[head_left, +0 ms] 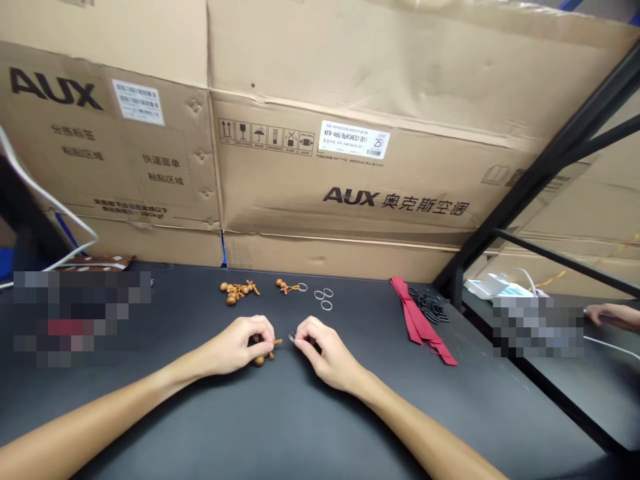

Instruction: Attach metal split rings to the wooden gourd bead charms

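My left hand (249, 345) is closed in a pinch on the cord of a small brown gourd charm (259, 361). The cord's tip sticks out to the right of my fingers, and the gourd hangs just below them. A short gap away, my right hand (320, 347) pinches a silver split ring (293, 337), partly hidden by the fingers. Beyond the hands lie several gourd charms (233, 298) in a cluster, one gourd charm (280, 283) with a ring on its cord, and three loose metal rings (327, 305).
Red ribbon strips (417, 320) and a pile of black clasps or straps (431, 307) lie at the right on the dark table (240, 427). Cardboard boxes (320, 220) wall off the back. A black metal frame (530, 170) divides off another table, where another person's hand (607, 313) shows.
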A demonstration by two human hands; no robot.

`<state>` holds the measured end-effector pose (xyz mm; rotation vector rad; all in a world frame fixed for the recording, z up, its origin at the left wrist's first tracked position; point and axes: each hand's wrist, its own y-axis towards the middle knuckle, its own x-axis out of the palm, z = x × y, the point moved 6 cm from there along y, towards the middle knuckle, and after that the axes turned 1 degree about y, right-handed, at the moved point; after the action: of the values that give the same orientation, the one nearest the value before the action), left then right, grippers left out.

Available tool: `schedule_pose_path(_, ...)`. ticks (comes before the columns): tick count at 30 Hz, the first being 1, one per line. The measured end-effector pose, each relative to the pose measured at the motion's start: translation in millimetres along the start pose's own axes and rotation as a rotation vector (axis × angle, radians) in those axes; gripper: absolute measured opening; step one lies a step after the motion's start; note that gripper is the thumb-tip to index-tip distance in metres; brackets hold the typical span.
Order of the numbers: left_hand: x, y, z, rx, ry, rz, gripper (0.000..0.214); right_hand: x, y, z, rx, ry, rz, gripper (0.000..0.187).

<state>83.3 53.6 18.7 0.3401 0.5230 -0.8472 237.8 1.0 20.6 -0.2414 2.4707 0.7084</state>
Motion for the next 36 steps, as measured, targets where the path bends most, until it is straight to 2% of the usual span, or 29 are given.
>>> schedule_pose_path(3, 2.2, 0.2, -0.7, -0.028, -0.014, 0.035, 0.019, -2.1, 1.4, -0.9, 0.064, 0.112, 0.033, 0.017)
schedule_pose_path(6, 6.5, 1.4, 1.9, 0.013, 0.028, 0.075, 0.019, -1.3, 2.9, 0.5, 0.137, 0.266, 0.053, 0.021)
schedule_pose_path(11, 9.5, 1.8, 6.1, 0.088, 0.179, 0.155, 0.02, 13.9, 2.3, 0.2, 0.177, 0.499, -0.046, 0.025)
schedule_pose_path(20, 11.1, 1.2, 4.6, 0.098, 0.175, 0.145, 0.023, 14.8, 4.9, 6.7, 0.238, 0.681, 0.023, 0.033)
schedule_pose_path(25, 11.9, 1.1, 3.1, 0.09, 0.171, 0.143, 0.026, 20.5, 4.1, 8.6, 0.269, 0.79, -0.03, 0.034)
schedule_pose_path(30, 11.6, 1.4, 4.0, 0.088, 0.124, 0.131, 0.025, 22.2, 4.4, 5.4, 0.247, 0.767, -0.069, 0.033)
schedule_pose_path(36, 14.0, 2.0, 3.9, 0.064, 0.061, 0.066, 0.025, 18.9, 5.0, 5.0, 0.232, 0.77, -0.043, 0.032)
